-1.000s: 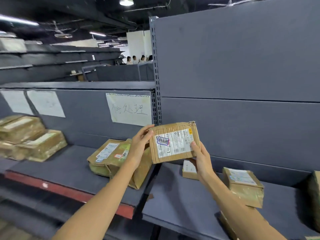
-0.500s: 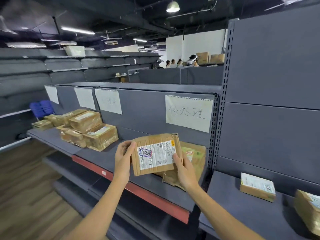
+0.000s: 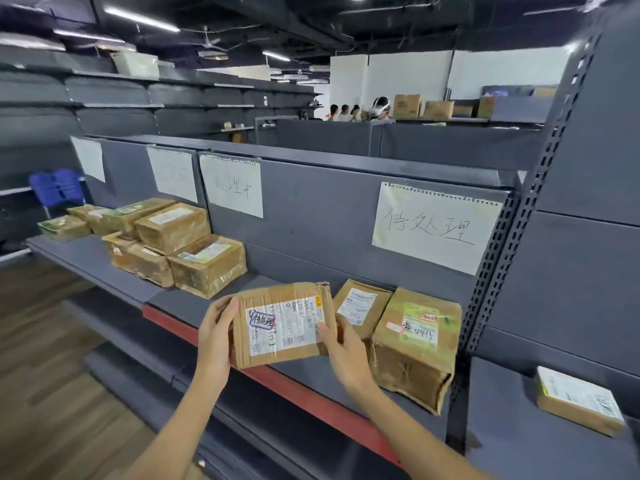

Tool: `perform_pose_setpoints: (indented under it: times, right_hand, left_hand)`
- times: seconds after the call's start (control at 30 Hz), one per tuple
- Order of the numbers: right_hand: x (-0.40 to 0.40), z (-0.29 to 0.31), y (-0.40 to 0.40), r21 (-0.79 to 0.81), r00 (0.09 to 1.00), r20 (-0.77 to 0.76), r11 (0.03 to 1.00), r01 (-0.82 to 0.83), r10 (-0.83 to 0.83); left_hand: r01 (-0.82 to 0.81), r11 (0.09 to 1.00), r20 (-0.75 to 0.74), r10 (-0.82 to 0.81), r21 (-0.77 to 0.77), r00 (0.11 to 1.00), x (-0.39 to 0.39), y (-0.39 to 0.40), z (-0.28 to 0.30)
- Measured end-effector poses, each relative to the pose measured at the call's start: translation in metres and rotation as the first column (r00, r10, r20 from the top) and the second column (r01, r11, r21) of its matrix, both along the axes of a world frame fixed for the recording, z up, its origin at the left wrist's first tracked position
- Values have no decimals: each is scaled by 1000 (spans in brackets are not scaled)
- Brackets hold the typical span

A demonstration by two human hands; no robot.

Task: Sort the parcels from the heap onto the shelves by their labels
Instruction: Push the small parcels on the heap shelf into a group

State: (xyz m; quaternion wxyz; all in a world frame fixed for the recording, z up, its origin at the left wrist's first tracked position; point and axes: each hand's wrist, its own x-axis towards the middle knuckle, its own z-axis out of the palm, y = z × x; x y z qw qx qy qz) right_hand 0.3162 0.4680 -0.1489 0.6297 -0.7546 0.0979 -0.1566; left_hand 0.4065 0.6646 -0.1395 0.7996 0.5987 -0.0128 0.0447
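Both hands, left hand [image 3: 216,336] and right hand [image 3: 346,355], are gripping the stamped parcel [image 3: 282,323], now lowering toward the shelf [image 3: 194,303] whose sign [image 3: 434,226] seemingly matches.

A blue plastic stool [image 3: 57,188] stands on the wooden floor [image 3: 52,393].

two bare forearms, no sleeves, watch or rings in view; the left hand [image 3: 215,336] and right hand [image 3: 346,355] are ungloved, nails short.

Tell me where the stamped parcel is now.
Head view, lower centre: the stamped parcel is between both hands, above the shelf edge.
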Motion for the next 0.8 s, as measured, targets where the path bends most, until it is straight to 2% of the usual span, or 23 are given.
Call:
perform_pose_setpoints:
  times: [0.1,0.53,0.7,0.8]
  right_hand:
    - [28,3,-13,-42,998,4,997,57,-57]
    - [122,0,-111,-9,949,-20,949,315,-315]
    - [125,4,-132,-45,891,-35,892,450,-452]
    - [117,9,-148,-88,838,-44,837,540,-545]
  left_hand:
    - [36,999,-14,-36,22,999,34,-14,-1]
    - [271,953,-11,-272,137,962,172,-132,10]
    - [413,899,15,-419,142,908,197,-170,5]
    - [532,829,29,-544,169,838,210,-192,0]
